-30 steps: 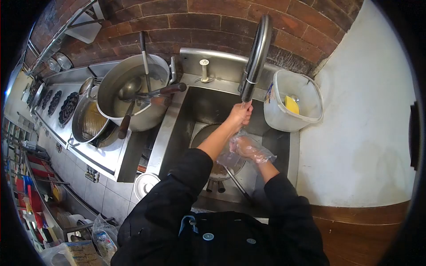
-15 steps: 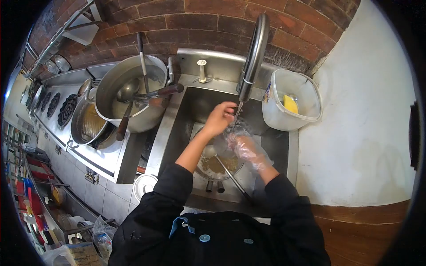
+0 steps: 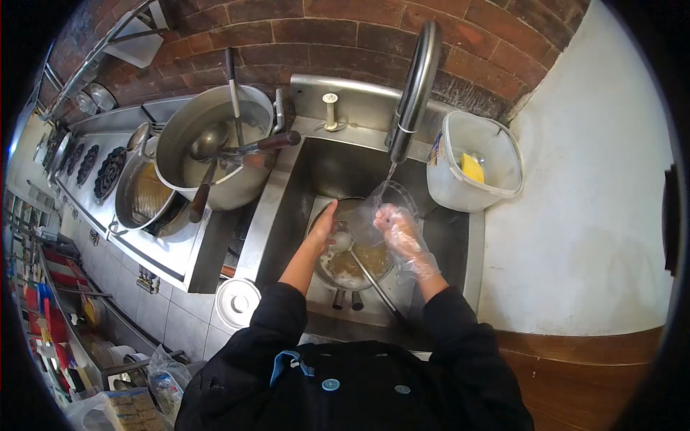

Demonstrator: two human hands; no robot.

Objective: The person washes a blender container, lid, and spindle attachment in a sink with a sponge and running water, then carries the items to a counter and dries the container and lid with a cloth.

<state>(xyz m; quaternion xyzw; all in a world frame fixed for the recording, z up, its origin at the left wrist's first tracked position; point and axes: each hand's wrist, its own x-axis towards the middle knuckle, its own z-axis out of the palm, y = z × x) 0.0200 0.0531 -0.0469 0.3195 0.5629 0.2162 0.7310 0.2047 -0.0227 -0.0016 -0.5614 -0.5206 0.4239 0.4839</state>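
My left hand (image 3: 325, 228) is bare, over the left side of a pan (image 3: 392, 271) in the sink, with its fingers stretched out and nothing in them. A clear plastic glove (image 3: 413, 248) covers my right hand (image 3: 395, 228), whose fingers are curled in. The glove's loose finger part spreads beyond them, under the thin water stream from the faucet (image 3: 415, 86). Cloudy, brownish water with foam lies in the pan. A ladle (image 3: 370, 279) rests in it, its long handle slanting toward the sink's front right.
Left of the steel sink (image 3: 467, 251), a large pot (image 3: 223, 190) holds several ladles and handled utensils. Beside it is a smaller pot (image 3: 144, 194) on the stove. A plastic tub (image 3: 449, 183) with a yellow sponge (image 3: 472, 168) stands at the right. A white lid (image 3: 237, 303) lies front left.
My left hand has moved down and left, away from the faucet and my right hand. My right hand has shifted slightly, its fingers curled, with the glove's loose part now spread under the water.
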